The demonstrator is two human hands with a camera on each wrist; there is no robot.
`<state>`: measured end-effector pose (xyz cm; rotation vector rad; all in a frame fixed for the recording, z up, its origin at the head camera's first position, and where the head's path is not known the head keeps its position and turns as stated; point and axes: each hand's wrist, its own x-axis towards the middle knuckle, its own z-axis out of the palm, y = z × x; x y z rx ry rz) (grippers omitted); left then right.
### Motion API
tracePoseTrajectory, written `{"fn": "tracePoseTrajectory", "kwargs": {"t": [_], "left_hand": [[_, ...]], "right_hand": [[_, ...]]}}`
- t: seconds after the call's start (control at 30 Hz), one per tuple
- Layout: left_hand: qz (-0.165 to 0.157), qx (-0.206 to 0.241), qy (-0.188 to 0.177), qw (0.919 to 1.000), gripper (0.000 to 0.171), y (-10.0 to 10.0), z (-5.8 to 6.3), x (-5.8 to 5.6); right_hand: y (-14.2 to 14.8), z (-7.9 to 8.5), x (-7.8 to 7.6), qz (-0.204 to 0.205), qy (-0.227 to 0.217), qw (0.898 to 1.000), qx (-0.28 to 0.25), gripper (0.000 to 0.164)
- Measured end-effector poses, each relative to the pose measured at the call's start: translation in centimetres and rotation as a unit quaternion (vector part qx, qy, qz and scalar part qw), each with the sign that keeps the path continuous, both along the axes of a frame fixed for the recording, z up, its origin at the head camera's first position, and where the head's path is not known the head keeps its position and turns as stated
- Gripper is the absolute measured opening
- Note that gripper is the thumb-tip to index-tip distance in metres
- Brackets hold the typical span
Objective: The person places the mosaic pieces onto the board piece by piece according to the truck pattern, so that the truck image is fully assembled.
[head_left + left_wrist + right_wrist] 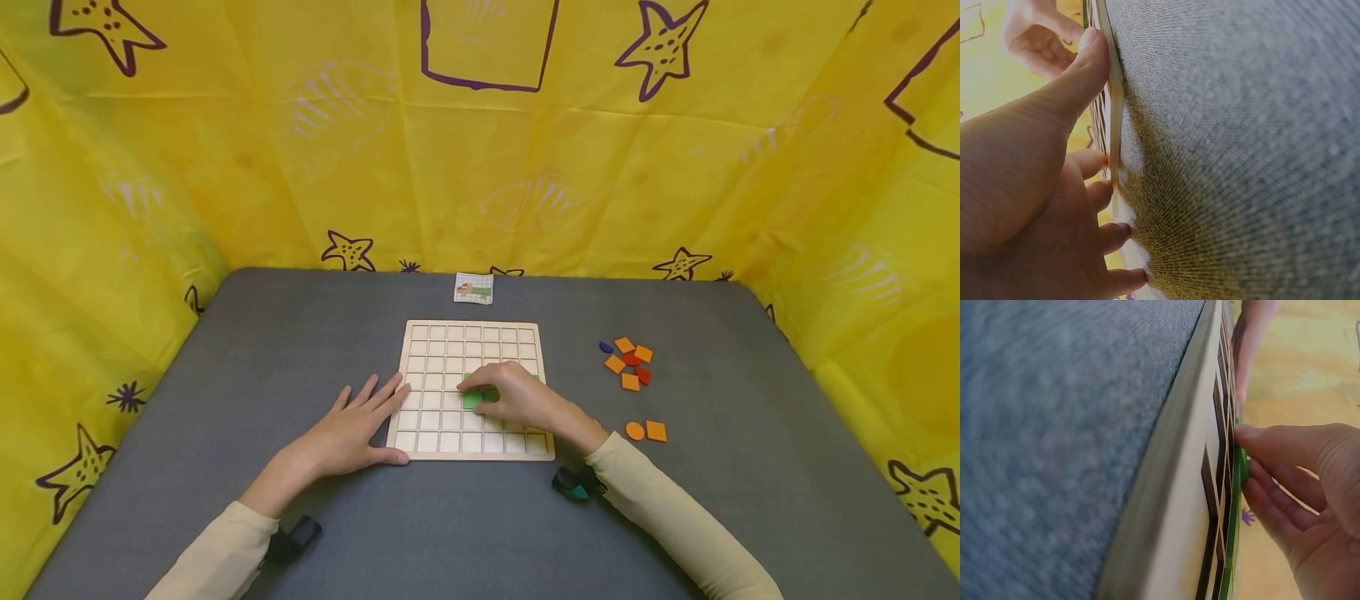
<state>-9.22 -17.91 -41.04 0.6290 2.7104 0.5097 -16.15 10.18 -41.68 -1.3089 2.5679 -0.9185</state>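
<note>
A wooden grid board (432, 382) with square cells lies on the table. My left hand (339, 439) has its fingers spread along the board's left side, the thumb at the near left corner; in the left wrist view the thumb (1088, 69) presses the board's edge. Over the middle of the board, my right hand (521, 398) pinches a green tile (1244, 466) between thumb and fingers, close against the grid. Other green pieces (472, 401) sit in cells beneath that hand, partly hidden by it.
Right of the board lies a loose group of orange squares (630, 382), red pieces (642, 376) and a blue piece (606, 347). Nearer are an orange circle (634, 431) and an orange square (656, 431). A small pattern card (473, 289) lies at the table's far edge, before a yellow curtain (465, 167).
</note>
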Motion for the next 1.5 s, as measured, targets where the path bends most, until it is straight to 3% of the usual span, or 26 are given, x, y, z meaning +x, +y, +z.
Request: {"fn": "tracePoseTrajectory", "kwargs": {"t": [0.43, 0.77, 1.5], "left_hand": [[0.0, 0.004, 0.002, 1.0, 0.1, -0.1, 0.0, -0.1], [-0.005, 0.009, 0.004, 0.9999, 0.099, -0.1, 0.2, -0.1], [-0.002, 0.004, 0.005, 1.0, 0.099, 0.0, 0.2, 0.2]], "right_hand": [[0.7, 0.3, 0.2, -0.009, -0.023, 0.999, -0.02, 0.033], [3.2, 0.1, 0.0, -0.027, -0.002, 0.999, -0.027, 0.033], [8.9, 0.6, -0.5, -0.108, -0.007, 0.993, -0.046, 0.035]]}}
